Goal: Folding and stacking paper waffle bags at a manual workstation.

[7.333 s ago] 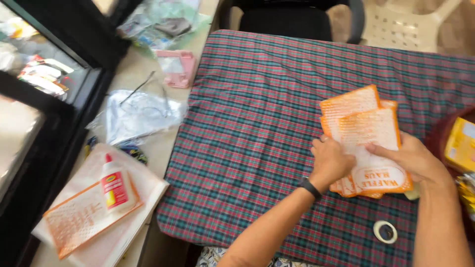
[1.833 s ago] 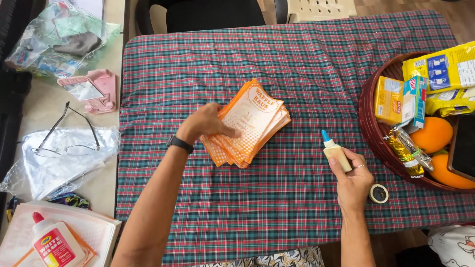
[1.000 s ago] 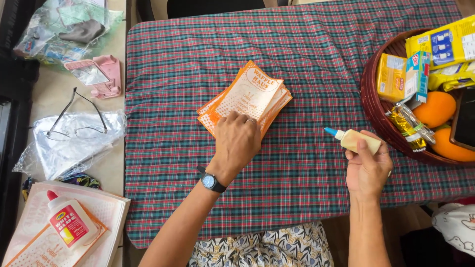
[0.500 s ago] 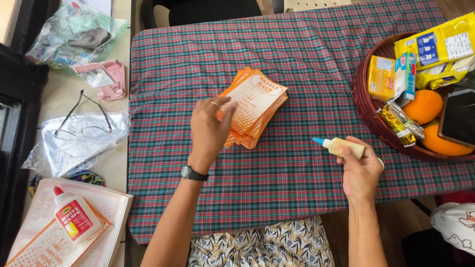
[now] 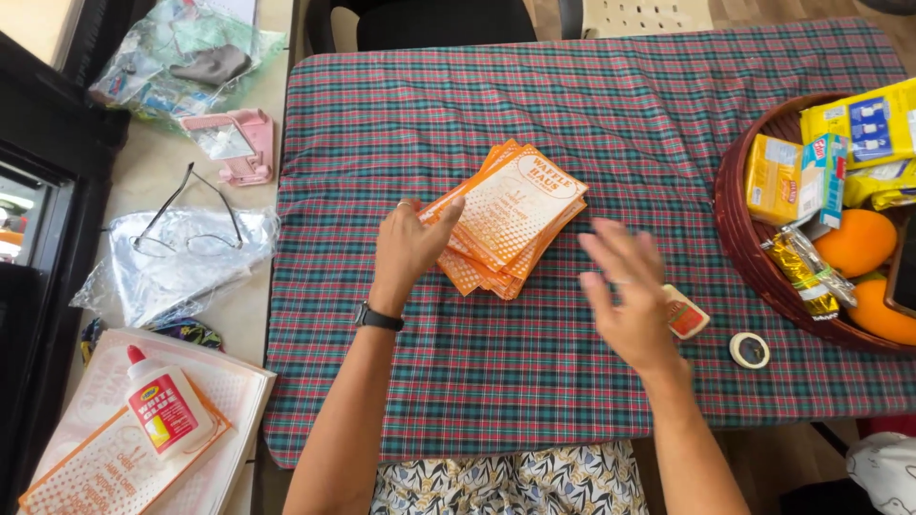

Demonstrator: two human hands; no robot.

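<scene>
Plaid tablecloth [image 5: 572,114] is seen under both hands; right hand [image 5: 625,296], blurred, is held open and empty just above a small glue bottle [image 5: 685,316]; left hand [image 5: 408,250] is laid flat, fingers spread, on the orange leaflet stack [image 5: 510,215] beyond.

My left hand [image 5: 408,250] lies palm down, fingers loosely curled, a black watch on its wrist. My right hand [image 5: 625,294] hovers open, fingers spread, blurred.
</scene>
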